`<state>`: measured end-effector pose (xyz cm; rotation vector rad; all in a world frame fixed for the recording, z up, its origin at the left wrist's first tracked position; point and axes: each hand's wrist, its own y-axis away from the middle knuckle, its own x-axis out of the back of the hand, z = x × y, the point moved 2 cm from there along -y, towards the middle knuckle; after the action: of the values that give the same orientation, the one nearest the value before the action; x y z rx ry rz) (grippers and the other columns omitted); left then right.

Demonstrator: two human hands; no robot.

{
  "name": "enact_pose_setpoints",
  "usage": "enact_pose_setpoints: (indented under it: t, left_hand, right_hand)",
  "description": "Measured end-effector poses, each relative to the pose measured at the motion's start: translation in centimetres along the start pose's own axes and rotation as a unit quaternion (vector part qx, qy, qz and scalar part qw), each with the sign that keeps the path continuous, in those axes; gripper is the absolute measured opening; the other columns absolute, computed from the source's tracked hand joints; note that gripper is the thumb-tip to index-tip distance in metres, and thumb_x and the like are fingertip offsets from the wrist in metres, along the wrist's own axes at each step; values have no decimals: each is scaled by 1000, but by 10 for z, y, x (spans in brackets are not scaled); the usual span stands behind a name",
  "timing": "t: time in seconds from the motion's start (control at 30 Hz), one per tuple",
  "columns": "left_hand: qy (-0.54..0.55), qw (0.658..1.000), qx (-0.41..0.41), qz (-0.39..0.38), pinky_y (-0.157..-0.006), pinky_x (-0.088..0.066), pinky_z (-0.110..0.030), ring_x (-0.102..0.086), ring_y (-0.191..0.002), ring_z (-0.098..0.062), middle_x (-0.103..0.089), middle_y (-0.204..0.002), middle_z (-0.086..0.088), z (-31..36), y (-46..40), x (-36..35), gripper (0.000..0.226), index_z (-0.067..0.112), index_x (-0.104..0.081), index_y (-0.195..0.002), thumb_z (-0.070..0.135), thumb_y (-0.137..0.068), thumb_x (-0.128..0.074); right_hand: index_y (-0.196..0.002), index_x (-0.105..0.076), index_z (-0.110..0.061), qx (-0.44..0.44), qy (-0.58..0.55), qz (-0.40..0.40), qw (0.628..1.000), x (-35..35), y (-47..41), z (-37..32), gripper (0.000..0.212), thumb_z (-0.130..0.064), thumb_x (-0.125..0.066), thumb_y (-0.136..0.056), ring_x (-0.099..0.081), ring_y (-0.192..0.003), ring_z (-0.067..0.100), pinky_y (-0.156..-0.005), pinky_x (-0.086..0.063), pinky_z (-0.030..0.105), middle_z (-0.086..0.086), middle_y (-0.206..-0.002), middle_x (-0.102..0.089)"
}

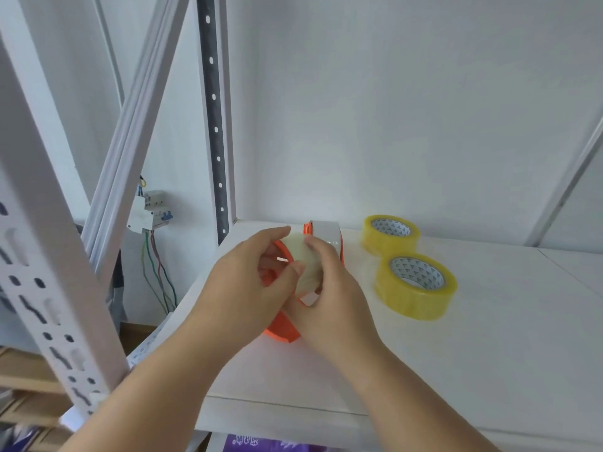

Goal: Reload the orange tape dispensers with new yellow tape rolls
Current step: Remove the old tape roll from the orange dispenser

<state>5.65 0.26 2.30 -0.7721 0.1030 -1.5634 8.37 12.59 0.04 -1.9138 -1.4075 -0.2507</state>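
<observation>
The orange tape dispenser (pixel 282 331) sits near the left front edge of the white shelf (pixel 489 353), with a pale tape roll (pixel 305 265) in it gripped by both hands: the left hand (pixel 248 288) curls its fingers and thumb round the roll's left side, and the right hand (pixel 329 288) pinches its right. A second orange dispenser (pixel 326 236) stands just behind, near the back wall. Two yellow tape rolls (pixel 414 285) lie flat to the right, touching each other, with bare shelf beyond them to the right and front.
</observation>
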Motion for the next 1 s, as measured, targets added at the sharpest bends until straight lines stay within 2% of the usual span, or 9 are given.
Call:
enact_pose_setpoints:
  t: [0.1,0.2,0.27,0.37,0.43,0.5,0.63,0.87,1.0]
  left_hand:
    - [-96,989,-107,-18,-85,-36,-1,-53,-99,10,-58,-101,20,-6,7,4,55,25,-50,-132,44,-81,-57]
    - [-176,967,-186,-2,-91,-34,-16,-49,-105,-10,-49,-113,3,-21,13,6,77,14,-44,-137,63,-78,-51]
    - [-209,962,-177,-8,-98,-33,-32,-40,-118,-22,-41,-129,-10,-28,16,1,94,18,-32,-143,77,-71,-47]
    - [-177,978,-107,-41,-110,-22,-43,-19,-141,-27,-20,-152,-13,-33,16,-9,106,35,-9,-146,88,-61,-43]
    - [-141,983,-98,-64,-115,-18,-44,-12,-146,-21,-14,-157,-4,-36,14,-13,108,41,-1,-147,88,-60,-44]
    - [-137,981,-96,-99,-117,-16,-41,-9,-146,-15,-10,-156,5,-36,11,-15,116,42,9,-144,81,-56,-56]
    - [-210,954,-85,-199,-112,-6,-31,7,-144,-9,16,-157,8,-35,13,-24,135,48,35,-129,63,-55,-77]
    - [-252,943,-99,-194,-116,-6,-42,10,-146,-19,23,-158,-1,-30,0,-25,140,47,47,-123,65,-57,-75]
    - [-135,976,-73,-158,-115,-11,-31,-4,-147,-15,6,-161,3,-25,-12,-23,129,34,40,-131,58,-69,-70]
  right_hand:
    - [-131,-40,-40,-11,-23,25,999,5,2,4,68,-57,-60,-69,-61,-109,9,-88,-52,36,-15,-124,-61]
    - [-131,-43,-40,-17,-21,27,999,14,0,3,70,-51,-70,-68,-60,-109,7,-92,-51,34,-16,-121,-62]
    - [-134,-45,-38,-15,-13,28,999,22,-3,0,71,-47,-73,-70,-56,-117,5,-98,-47,31,-17,-127,-59]
    - [-136,-45,-36,-4,21,25,999,33,-8,-8,71,-46,-73,-72,-52,-122,4,-101,-44,29,-16,-133,-56]
    - [-137,-45,-36,2,52,19,998,38,-10,-14,71,-47,-73,-73,-52,-122,6,-102,-44,31,-14,-133,-57]
    - [-137,-46,-35,5,77,21,997,42,-14,-19,70,-49,-71,-73,-51,-124,8,-104,-42,30,-10,-134,-58]
    - [-134,-50,-33,3,114,16,993,52,-29,-29,67,-56,-68,-74,-50,-126,8,-101,-39,23,-11,-134,-58]
    - [-130,-55,-19,-32,127,8,991,56,-62,-35,73,-64,-63,-74,-49,-126,14,-97,-38,27,-5,-136,-56]
    - [-128,-57,-14,-71,63,-13,995,54,-74,-21,72,-64,-61,-76,-51,-124,14,-91,-37,24,-3,-134,-57]
